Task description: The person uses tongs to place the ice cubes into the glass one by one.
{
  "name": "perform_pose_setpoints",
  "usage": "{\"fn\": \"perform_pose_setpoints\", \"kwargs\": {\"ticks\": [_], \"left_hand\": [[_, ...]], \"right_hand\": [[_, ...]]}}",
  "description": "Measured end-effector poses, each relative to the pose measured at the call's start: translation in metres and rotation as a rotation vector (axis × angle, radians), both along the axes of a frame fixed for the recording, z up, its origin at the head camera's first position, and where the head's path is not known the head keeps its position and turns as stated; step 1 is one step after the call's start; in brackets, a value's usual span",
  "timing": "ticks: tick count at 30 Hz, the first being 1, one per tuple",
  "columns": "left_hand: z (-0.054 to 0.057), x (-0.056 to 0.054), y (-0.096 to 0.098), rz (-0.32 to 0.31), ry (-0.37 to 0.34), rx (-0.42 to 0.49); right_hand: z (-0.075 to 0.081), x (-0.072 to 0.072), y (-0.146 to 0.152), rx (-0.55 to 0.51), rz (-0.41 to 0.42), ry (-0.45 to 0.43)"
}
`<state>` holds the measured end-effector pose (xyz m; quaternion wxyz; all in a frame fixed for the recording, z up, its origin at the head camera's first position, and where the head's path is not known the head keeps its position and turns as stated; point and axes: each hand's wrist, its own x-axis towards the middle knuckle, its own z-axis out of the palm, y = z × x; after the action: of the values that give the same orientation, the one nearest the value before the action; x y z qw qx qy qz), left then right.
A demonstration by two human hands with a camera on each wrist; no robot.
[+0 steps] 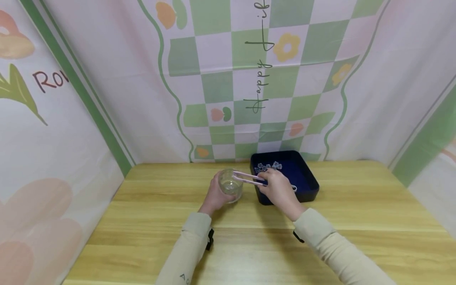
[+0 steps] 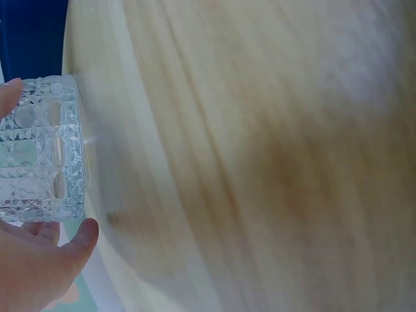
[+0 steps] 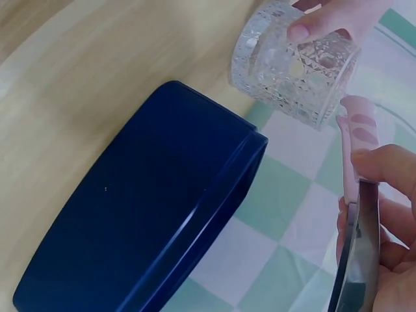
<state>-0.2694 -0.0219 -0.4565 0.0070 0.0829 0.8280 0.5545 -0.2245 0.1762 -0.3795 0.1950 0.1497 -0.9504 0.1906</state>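
My left hand [image 1: 216, 194] grips a clear cut-glass tumbler [image 1: 230, 188], thumb on the near side. In the left wrist view the tumbler [image 2: 40, 149] shows a faceted pattern and stands near the tabletop. Pink-tipped tongs [image 1: 249, 175] are held in my right hand [image 1: 281, 192], over the near left part of a dark blue tray. Their tips reach the tumbler's mouth in the head view. The right wrist view shows the tongs [image 3: 361, 133] with pink ends and metal arms, beside the tumbler's rim. Whether anything sits between the tips I cannot tell.
The dark blue tray [image 1: 301, 174] stands right of the tumbler, with several small greyish translucent pieces [image 1: 265, 168] at its far left. A white loop [image 1: 294, 188] shows beside my right hand. Behind the wooden table [image 1: 160, 221] hangs a patterned cloth [image 1: 217, 87].
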Motion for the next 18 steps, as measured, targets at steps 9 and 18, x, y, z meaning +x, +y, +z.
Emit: {"fn": "perform_pose_setpoints", "kwargs": {"ticks": [9, 18], "left_hand": [[-0.0006, -0.001, -0.001, 0.0, -0.016, -0.019], [0.0004, 0.0002, -0.0012, -0.004, -0.029, -0.018]], "right_hand": [[-0.0028, 0.0006, -0.003, 0.031, 0.006, 0.006], [-0.0043, 0.0002, -0.0028, 0.043, 0.007, 0.018]]}}
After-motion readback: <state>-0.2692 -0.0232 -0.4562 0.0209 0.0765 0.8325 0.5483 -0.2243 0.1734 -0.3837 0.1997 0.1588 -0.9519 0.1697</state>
